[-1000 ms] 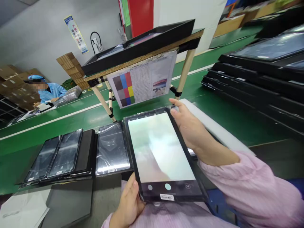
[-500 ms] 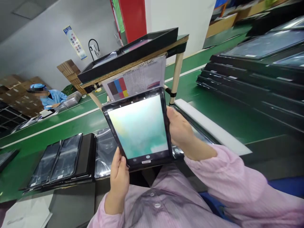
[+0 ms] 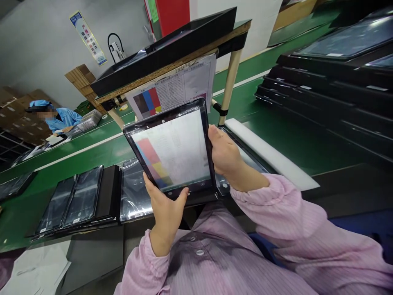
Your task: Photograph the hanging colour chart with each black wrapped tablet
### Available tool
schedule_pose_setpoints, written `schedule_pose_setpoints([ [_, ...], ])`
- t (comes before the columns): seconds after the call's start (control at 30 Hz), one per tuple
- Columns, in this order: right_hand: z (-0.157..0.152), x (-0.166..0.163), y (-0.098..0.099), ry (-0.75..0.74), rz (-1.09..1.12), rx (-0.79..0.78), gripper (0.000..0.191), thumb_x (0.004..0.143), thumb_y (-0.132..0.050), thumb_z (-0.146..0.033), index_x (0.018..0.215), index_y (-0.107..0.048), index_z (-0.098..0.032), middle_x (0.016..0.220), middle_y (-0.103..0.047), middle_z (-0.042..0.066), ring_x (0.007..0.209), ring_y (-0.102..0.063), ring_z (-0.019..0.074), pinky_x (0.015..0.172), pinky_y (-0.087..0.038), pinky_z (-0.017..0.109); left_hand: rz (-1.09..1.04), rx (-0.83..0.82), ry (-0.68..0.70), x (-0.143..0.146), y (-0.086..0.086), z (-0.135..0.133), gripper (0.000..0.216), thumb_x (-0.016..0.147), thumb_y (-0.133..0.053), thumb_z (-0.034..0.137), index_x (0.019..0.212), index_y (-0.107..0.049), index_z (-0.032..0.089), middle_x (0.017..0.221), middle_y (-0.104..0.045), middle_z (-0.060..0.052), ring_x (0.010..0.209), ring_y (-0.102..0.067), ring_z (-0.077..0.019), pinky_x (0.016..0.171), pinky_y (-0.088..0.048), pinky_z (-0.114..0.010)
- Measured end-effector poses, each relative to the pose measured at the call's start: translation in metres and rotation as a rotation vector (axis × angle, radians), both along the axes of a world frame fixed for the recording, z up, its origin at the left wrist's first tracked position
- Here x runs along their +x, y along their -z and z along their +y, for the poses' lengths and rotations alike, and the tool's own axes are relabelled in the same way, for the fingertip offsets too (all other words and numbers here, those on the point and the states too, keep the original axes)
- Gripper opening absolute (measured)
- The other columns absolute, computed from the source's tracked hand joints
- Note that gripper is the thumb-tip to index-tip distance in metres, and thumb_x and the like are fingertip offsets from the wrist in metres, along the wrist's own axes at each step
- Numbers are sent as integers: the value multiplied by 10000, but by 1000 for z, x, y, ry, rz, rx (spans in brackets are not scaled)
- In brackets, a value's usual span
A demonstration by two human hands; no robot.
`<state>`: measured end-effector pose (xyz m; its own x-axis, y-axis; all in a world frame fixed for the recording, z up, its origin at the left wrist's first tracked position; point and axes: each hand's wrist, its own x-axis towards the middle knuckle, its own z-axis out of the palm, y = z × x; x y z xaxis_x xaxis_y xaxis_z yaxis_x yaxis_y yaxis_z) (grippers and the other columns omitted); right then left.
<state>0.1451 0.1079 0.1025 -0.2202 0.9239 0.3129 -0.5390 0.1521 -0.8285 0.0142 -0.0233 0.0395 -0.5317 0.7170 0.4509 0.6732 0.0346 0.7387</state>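
- The tablet (image 3: 172, 155) is being held in the air above the green desk (image 3: 254, 123), its lit face turning towards the wearer and its top edge rising to the right.
- Its thin rectangular body is presenting a glossy black border with rounded corners; the screen is displaying a pale, faintly blurred page with red, blue and yellow patches along its left side.
- The left hand (image 3: 166, 209) is spreading partly open, supporting the lower left corner: fingers are meeting the left edge, and the thumb is lying over the bottom border.
- The right hand (image 3: 225, 151) is gripping the right edge firmly, its fingertips hiding behind the tablet.
- The printed chart (image 3: 190, 86) is hanging behind, its lower part being covered by the tablet.
- Above the chart, a coarse-grained chipboard shelf (image 3: 166, 71) is resting on cream tubular legs (image 3: 229, 90) with black joints and carrying a straight-walled black tray (image 3: 172, 49).
- To the left, a film-covered panel (image 3: 135, 192) is reflecting light along its wrinkles, beside two smooth dark panels (image 3: 82, 200).
- To the right, a long, matt white strip (image 3: 270, 153) is lying near stacked black trays (image 3: 325, 108).
- Pink, finely ribbed sleeves (image 3: 301, 221) are gathering at the cuffs.
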Motion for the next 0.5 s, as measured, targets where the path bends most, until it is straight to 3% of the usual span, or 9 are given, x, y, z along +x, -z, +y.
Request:
schedule_pose_setpoints([
  [0.4, 3, 1, 0, -82, 38, 106, 488, 917, -551, -638, 1032, -620, -169, 1089, -680, 81, 1164, -615, 217, 1007, -530, 358, 132, 7, -18, 2, 7, -1, 1246, 710, -815, 471, 1574, 7, 111, 1622, -120, -296, 1521, -174, -383, 1211, -232, -558],
  [0.5, 3, 2, 0, -84, 18, 118, 502, 921, -536, -647, 1078, -630, -179, 1103, -677, 78, 1188, -604, 221, 1011, -532, 364, 124, 40, 45, -7, 11, -4, 1049, 838, -695, 498, 1573, -73, 83, 1603, -203, -299, 1506, -239, -358, 1204, -266, -521],
])
